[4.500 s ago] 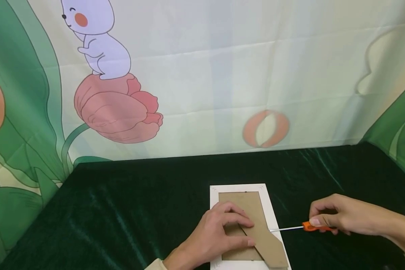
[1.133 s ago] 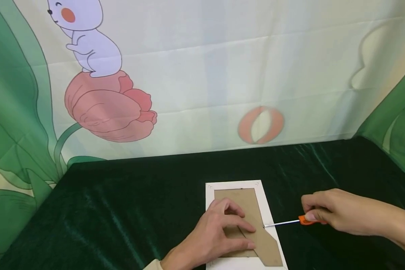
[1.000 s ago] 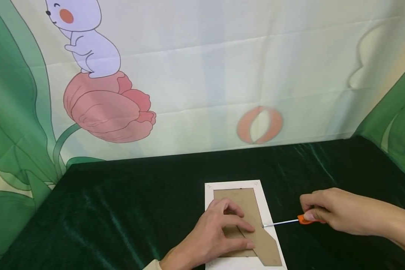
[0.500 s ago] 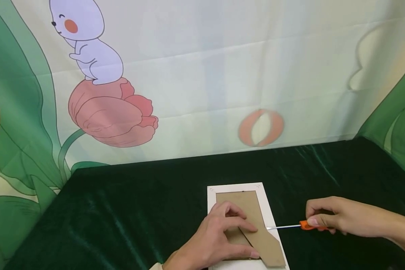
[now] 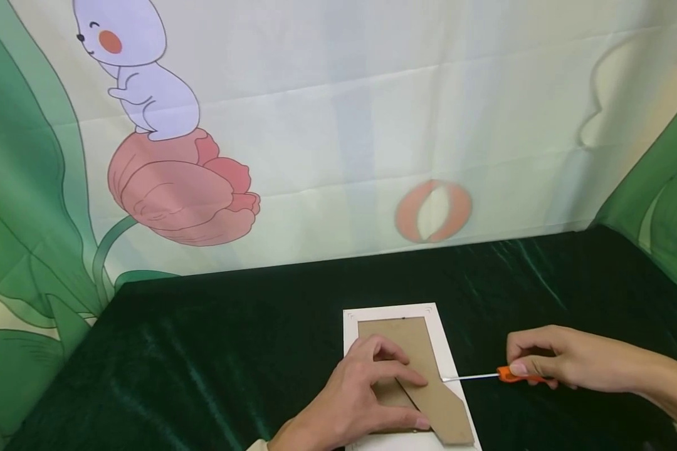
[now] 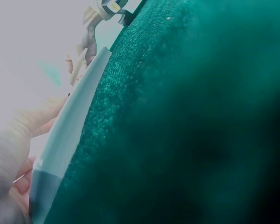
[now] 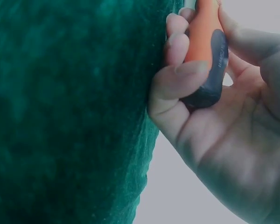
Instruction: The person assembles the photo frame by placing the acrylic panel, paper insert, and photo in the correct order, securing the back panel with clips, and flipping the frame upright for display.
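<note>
A white picture frame (image 5: 444,351) lies face down, showing its brown backing board (image 5: 395,329) and the slanting easel leg (image 5: 448,416). My left hand (image 5: 352,391) rests over the back, with fingertips on the leg and the thumb near its lower left edge. In the left wrist view the frame's side (image 6: 72,130) runs alongside that hand. An orange and black screwdriver (image 7: 205,42) is gripped in my right hand (image 5: 564,357), right of the frame. Its metal shaft (image 5: 474,377) crosses the frame's right border, the tip at the inner edge beside the leg.
Dark green velvet cloth (image 5: 203,351) covers the table. Behind it hangs a pale printed curtain (image 5: 316,125) with a cartoon animal on a tulip. Green printed fabric (image 5: 671,200) closes off the right side.
The screwdriver tip stays at the same inner edge while the right hand dips slightly and its fingers shift on the handle. The left thumb has slid a little lower. The view shifts slightly.
</note>
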The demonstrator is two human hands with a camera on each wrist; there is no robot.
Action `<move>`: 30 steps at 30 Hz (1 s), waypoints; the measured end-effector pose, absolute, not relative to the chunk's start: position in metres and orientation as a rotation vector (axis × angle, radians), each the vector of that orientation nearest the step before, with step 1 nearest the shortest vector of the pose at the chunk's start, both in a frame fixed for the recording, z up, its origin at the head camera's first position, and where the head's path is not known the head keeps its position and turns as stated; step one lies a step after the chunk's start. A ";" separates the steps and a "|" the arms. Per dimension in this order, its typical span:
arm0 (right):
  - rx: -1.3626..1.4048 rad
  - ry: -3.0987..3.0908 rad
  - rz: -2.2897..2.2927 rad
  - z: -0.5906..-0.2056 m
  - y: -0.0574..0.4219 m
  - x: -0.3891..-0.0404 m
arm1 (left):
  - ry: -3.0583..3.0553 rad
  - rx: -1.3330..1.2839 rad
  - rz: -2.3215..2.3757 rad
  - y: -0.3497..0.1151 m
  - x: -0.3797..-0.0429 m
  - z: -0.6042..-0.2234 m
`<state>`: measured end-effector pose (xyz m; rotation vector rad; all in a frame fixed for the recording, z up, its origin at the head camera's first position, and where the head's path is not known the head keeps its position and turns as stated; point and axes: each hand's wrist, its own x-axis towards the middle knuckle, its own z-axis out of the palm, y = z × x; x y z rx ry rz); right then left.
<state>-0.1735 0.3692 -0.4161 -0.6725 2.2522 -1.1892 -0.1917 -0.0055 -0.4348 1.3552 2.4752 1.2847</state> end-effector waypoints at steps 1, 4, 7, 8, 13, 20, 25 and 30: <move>-0.681 2.253 -1.192 -0.416 0.369 -0.173 | 2.478 1.356 1.281 -0.006 -0.192 -0.435; -0.726 2.266 -1.195 -0.415 0.369 -0.172 | 2.474 1.346 1.278 -0.005 -0.192 -0.435; -0.753 2.290 -1.191 -0.415 0.366 -0.170 | 2.463 1.336 1.282 -0.005 -0.192 -0.436; -0.758 2.301 -1.184 -0.414 0.365 -0.169 | 2.462 1.333 1.283 -0.005 -0.192 -0.436; -0.801 2.411 -1.084 -0.405 0.358 -0.166 | 2.473 1.330 1.271 -0.006 -0.191 -0.436; -0.971 2.506 -0.955 -0.390 0.350 -0.172 | 2.490 1.330 1.260 -0.006 -0.191 -0.436; -1.044 2.564 -0.853 -0.379 0.346 -0.174 | 2.497 1.340 1.250 -0.005 -0.192 -0.435; -0.974 2.633 -0.656 -0.359 0.333 -0.174 | 2.483 1.309 1.238 -0.005 -0.192 -0.434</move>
